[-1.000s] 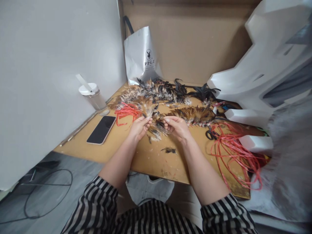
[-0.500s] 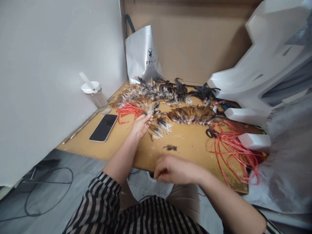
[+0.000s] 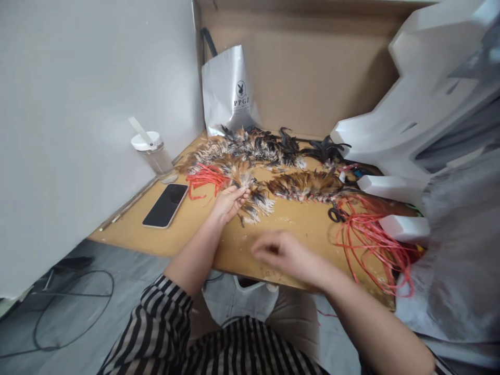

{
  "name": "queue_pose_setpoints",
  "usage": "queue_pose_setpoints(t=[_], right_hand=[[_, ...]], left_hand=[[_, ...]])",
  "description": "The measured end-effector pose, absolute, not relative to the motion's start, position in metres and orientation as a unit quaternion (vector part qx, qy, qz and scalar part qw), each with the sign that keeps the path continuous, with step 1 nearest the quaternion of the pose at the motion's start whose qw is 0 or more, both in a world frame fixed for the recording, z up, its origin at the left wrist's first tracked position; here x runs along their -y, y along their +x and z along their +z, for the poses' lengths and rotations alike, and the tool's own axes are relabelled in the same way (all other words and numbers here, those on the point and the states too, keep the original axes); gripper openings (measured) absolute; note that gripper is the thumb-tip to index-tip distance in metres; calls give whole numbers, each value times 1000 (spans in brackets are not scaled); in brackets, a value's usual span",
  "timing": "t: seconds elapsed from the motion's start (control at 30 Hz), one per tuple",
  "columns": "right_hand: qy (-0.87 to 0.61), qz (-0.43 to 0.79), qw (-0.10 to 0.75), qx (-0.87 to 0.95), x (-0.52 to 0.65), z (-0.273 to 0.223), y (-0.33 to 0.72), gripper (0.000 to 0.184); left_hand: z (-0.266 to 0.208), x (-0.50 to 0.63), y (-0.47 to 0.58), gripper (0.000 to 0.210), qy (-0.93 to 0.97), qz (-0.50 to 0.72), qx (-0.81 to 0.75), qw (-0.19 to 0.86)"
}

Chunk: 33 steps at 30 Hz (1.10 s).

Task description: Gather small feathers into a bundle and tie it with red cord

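My left hand (image 3: 231, 204) reaches over the middle of the table, its thumb and fingers pinched on light-brown feathers (image 3: 245, 178). Brown feathers with pale white quills (image 3: 258, 207) lie just beyond its fingertips. Red plastic strips (image 3: 206, 176) are bundled to the left of this hand. Above the front part of the table is my right hand (image 3: 287, 254), its fingers curled and smeared by motion; whether anything is in them cannot be made out. A row of brown feathers (image 3: 307, 186) lies past it, and a long pile of brown and black feathers (image 3: 253, 146) runs along the back.
A phone (image 3: 165, 205) and a lidded cup with a straw (image 3: 153, 153) are on the left. A silver bag (image 3: 224, 88) stands behind the feathers. To the right are black-handled scissors (image 3: 336, 214), tangled red strips (image 3: 375, 242) and large white foam pieces (image 3: 404, 229).
My right hand has moved up and slightly right, away from me, now covering where a small dark feather lay. My left hand has shifted slightly right and stays pinched.
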State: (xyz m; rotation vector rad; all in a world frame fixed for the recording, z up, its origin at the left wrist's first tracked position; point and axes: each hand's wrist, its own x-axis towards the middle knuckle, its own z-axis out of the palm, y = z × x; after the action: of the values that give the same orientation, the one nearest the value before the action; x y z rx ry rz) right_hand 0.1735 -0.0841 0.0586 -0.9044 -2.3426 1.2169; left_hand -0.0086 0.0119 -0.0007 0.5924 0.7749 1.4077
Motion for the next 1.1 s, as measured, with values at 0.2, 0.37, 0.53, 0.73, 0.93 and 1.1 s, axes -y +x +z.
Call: queue_pose_setpoints(t=[0.2,0.37,0.53,0.73,0.93,1.1], right_hand=[[-446,482,458,599,-12,33,151,25],[-408,576,491,511,-26,14,147,28],[-332,612,323,641,-9,26,172,28],[-266,570,25,777,12,38,184,31],[-265,613,91,738,15,57,196,33],[-307,543,106,774,17,43,188,27]], left_hand=[[-7,-11,-4,11,331,583,-341,659],[-8,-11,-3,15,348,563,-356,660],[-7,-14,-5,10,311,595,-353,652],[-9,-15,-7,10,304,596,-357,652],[-5,-13,-4,12,302,593,-366,650],[-4,-12,-4,11,300,590,-368,653]])
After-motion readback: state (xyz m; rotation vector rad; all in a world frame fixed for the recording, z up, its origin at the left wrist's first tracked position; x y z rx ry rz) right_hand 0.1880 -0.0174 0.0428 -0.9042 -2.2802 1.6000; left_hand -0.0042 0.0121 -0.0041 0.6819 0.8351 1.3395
